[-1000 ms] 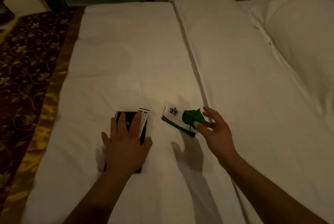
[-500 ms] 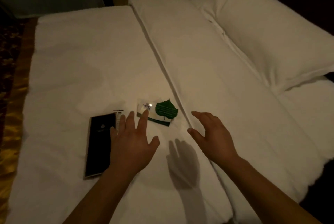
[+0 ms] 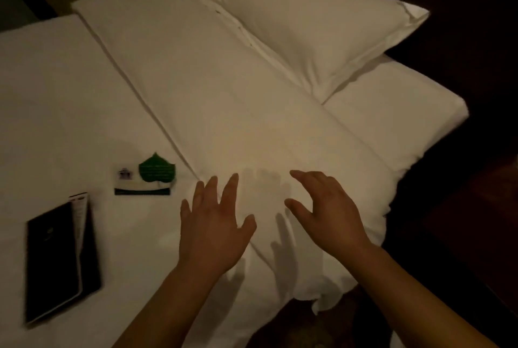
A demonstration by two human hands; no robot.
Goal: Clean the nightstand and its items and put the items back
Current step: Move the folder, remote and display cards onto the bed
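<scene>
- Dimly lit bedroom: a white bed [image 3: 252,100] fills the view, with a pillow [image 3: 308,25] at its far right corner, a folded-over duvet [image 3: 280,151] running down the middle, and dark floor [image 3: 462,235] to the right.
- No nightstand is in view. Its items lie on the flat left part of the bed, probably parked there so the stand can be wiped.
- A black folder [image 3: 53,263] lies flat at the left edge, and a white paper strip [image 3: 80,215] pokes out along its right side.
- Just beyond it, apart from the folder, lies a white card [image 3: 140,189] with a dark green band along its near edge. A green leaf [image 3: 157,171] shape rests on its right end.
- Both items sit near the bedside edge, so they look easy to reach for putting back.
- The left hand [image 3: 213,230] is palm down with straight fingers fanned apart, gripping nothing. It is to the right of the card and not touching it.
- The right hand [image 3: 328,215] is just beside it over the duvet fold, its fingers apart and slightly bent, also empty.
- Shadows under both hands suggest they hover above the bedding, but contact cannot be ruled out.
- A small dark emblem is printed on the card's left end. The leaf and the strip carry fine lines of print, and the folder has a faint mark. All of it is too blurred to read.
</scene>
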